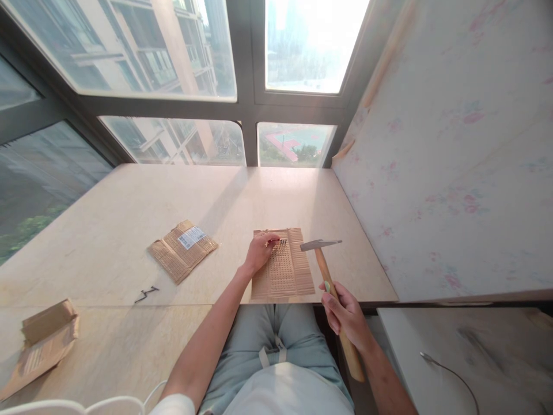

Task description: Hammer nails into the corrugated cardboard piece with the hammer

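A corrugated cardboard piece lies flat near the table's front edge, studded with rows of small nails. My left hand rests on its upper left part, fingers pinched on a nail at the top of the rows. My right hand grips the wooden handle of a hammer, whose metal head hangs just right of the cardboard's top edge, raised above the table.
A second cardboard piece with a white label lies to the left. A few dark loose nails sit near the front edge. A folded cardboard box is at far left. The wall stands close on the right.
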Action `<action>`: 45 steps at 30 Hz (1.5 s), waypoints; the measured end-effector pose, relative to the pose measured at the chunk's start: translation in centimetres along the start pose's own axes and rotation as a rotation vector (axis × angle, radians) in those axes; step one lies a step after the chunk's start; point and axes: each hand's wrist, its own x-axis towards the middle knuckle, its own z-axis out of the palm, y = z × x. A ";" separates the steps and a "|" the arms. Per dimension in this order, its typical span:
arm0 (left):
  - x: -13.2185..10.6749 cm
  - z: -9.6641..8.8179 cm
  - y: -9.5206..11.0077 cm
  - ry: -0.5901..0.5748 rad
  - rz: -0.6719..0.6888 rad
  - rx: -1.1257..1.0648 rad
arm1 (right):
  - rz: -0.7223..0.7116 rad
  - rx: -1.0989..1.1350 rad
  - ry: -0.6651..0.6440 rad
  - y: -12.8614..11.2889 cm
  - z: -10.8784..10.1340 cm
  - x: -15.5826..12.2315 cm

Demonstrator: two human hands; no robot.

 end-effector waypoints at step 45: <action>-0.2 0.3 -0.5 -0.040 -0.092 -0.092 | -0.034 -0.353 -0.169 -5.1 3.6 5.8</action>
